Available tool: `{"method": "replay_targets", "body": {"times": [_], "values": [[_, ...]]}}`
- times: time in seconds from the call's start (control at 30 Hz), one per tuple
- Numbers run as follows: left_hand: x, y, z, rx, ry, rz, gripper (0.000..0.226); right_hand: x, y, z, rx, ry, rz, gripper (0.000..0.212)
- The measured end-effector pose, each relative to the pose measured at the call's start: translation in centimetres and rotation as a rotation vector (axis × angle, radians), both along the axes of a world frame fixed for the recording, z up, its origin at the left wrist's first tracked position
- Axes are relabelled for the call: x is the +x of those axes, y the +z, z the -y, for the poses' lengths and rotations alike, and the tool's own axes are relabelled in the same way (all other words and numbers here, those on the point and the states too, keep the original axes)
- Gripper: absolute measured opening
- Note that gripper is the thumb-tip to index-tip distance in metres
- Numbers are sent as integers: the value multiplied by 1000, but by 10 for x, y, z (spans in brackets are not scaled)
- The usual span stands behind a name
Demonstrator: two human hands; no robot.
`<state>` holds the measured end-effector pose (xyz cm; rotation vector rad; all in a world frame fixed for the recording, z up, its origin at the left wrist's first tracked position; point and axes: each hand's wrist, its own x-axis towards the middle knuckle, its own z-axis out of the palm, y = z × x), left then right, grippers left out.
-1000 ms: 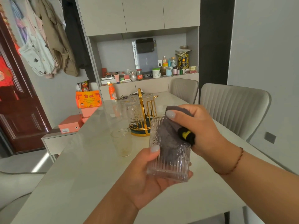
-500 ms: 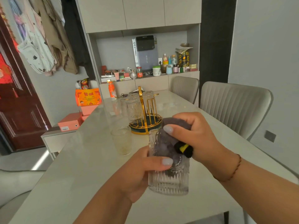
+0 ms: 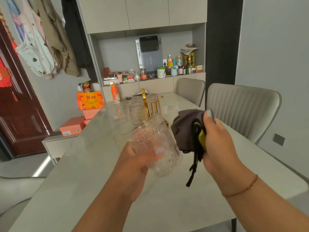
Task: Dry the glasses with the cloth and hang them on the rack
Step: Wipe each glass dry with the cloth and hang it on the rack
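Note:
My left hand grips a clear ribbed glass above the table, blurred by motion. To its right, my right hand holds a bunched grey cloth with a yellow-and-black tag, clear of the glass. Behind them stands the gold wire rack with ribbed glasses hanging upside down on it. Another clear glass stands on the table, partly hidden behind the held one.
The pale stone table runs away from me. Two grey chairs line its right side. An orange bottle stands at the far end, orange boxes left of it. A cluttered shelf lies beyond.
My right hand has pulled the cloth out of the glass and moved right. My left hand has tilted and raised the glass slightly.

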<state>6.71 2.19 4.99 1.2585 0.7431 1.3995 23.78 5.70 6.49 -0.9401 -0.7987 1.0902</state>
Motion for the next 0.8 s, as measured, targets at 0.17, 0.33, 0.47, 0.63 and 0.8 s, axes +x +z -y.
{"method": "replay_targets", "body": {"times": [0.17, 0.33, 0.47, 0.63, 0.8], "values": [[9, 2, -9, 118, 252, 13, 78, -26, -34, 41, 41, 46, -59, 29], [25, -6, 2, 171, 306, -89, 78, -34, -35, 49, 74, 239, -361, 36], [28, -9, 3, 233, 302, -102, 76, -33, -31, 50, -30, 374, -598, 42], [19, -8, -7, 302, 480, -212, 82, -33, -37, 57, -84, 451, -608, 38], [19, -10, -3, 342, 488, -258, 71, -22, -34, 52, -18, 381, -597, 37]]}}
